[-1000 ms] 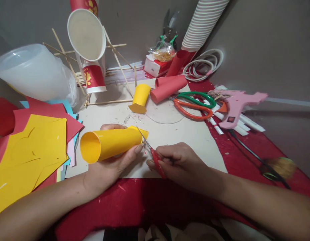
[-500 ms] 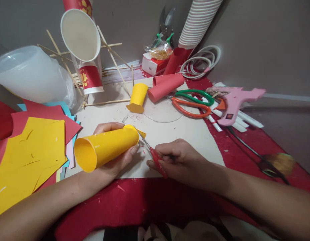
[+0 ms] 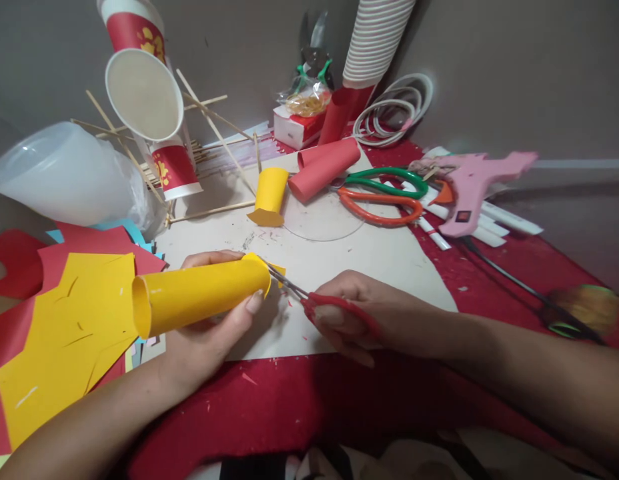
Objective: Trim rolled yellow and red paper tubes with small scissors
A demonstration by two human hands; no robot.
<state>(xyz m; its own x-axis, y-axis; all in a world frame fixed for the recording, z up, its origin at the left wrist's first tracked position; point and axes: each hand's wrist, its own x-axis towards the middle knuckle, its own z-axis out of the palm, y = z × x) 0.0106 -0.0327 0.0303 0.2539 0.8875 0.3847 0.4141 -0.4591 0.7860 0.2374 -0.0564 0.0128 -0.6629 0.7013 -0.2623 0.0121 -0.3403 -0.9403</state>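
My left hand (image 3: 209,330) is wrapped round a long yellow paper tube (image 3: 194,297) that lies sideways above the cream board (image 3: 389,260), its open end toward the left. My right hand (image 3: 359,313) grips small red-handled scissors (image 3: 317,303). The scissor blades reach into the right end of the tube, where a small yellow flap sticks out.
A short yellow tube (image 3: 268,195) and red paper rolls (image 3: 323,170) lie further back. Green and orange scissors (image 3: 384,197), a pink glue gun (image 3: 477,190) with glue sticks, paper cups on a stick frame (image 3: 149,113), a cup stack (image 3: 372,43), and yellow and red sheets (image 3: 64,333) surround the board.
The tube has shifted left and turned flatter in my left hand. My right hand turned the scissors, and the blades now reach the tube's right end.
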